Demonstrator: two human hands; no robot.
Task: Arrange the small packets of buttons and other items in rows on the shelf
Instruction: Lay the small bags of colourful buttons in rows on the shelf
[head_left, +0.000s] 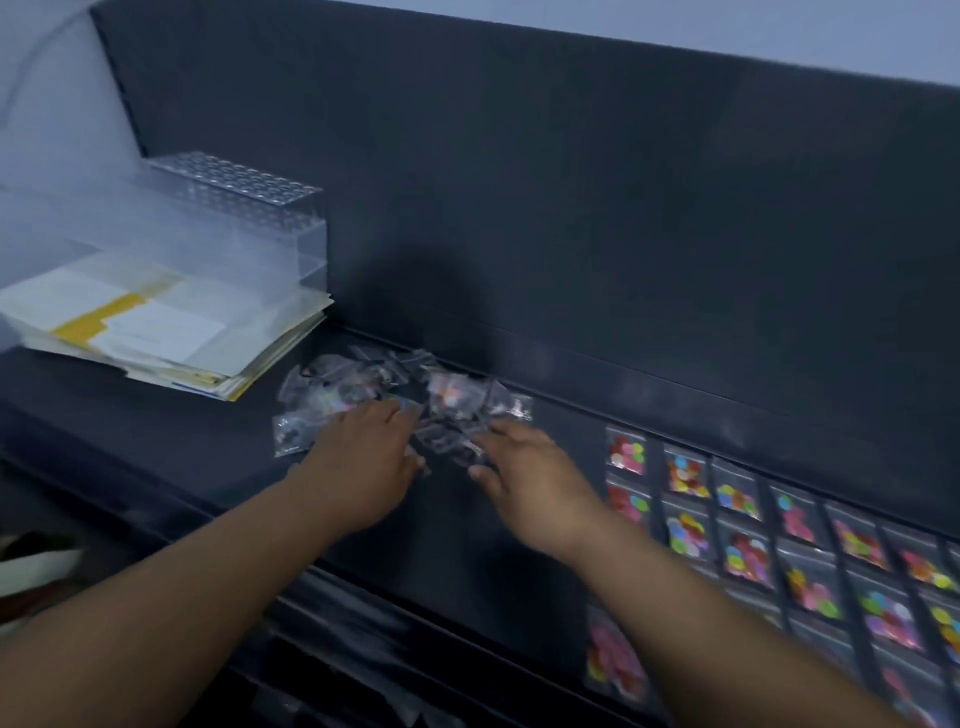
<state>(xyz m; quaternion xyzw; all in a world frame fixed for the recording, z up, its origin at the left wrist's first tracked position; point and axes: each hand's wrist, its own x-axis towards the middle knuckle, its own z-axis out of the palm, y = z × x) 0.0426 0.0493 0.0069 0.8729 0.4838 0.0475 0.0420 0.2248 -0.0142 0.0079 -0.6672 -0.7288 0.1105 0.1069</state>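
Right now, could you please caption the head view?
Left hand and right hand reach into loose packets; button rows lie beside.

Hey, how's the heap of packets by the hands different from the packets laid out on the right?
The heap of packets lies jumbled and overlapping; the laid-out packets sit flat in spaced rows. The heap looks mostly clear; the laid-out packets show bright multicoloured buttons. Both are small clear bags on the dark shelf.

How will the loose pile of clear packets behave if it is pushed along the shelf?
The pile of packets looks like thin, crinkled plastic, so probably floppy and light. The glossy bags overlap loosely on the dark shelf, so they likely slide apart rather than together.
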